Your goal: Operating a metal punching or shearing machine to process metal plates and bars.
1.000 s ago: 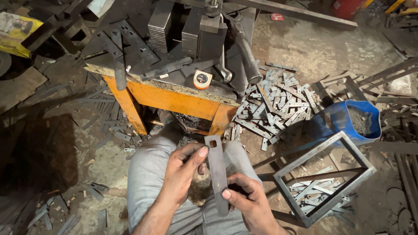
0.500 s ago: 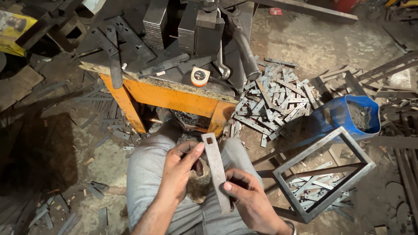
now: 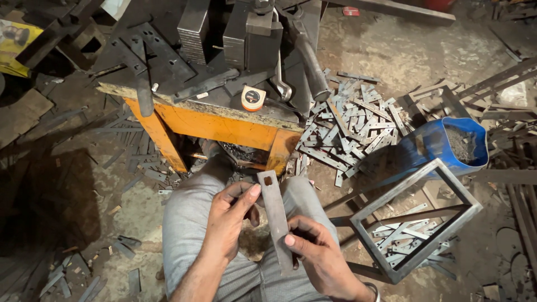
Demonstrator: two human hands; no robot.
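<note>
Over my lap, at six o'clock from the orange stand [image 3: 224, 126]: one flat metal strip [image 3: 276, 218], a hole at its top end. My left hand [image 3: 226, 221] pinched its upper part, and my right hand [image 3: 316, 254] gripped its lower part. Pile of strips [image 3: 352, 126] at two o'clock.

The metal strip's [image 3: 275, 221] lower end hides behind the right hand [image 3: 320, 258]. Above the orange stand [image 3: 221, 124], the press [image 3: 254, 33] is cut off by the top edge.
</note>
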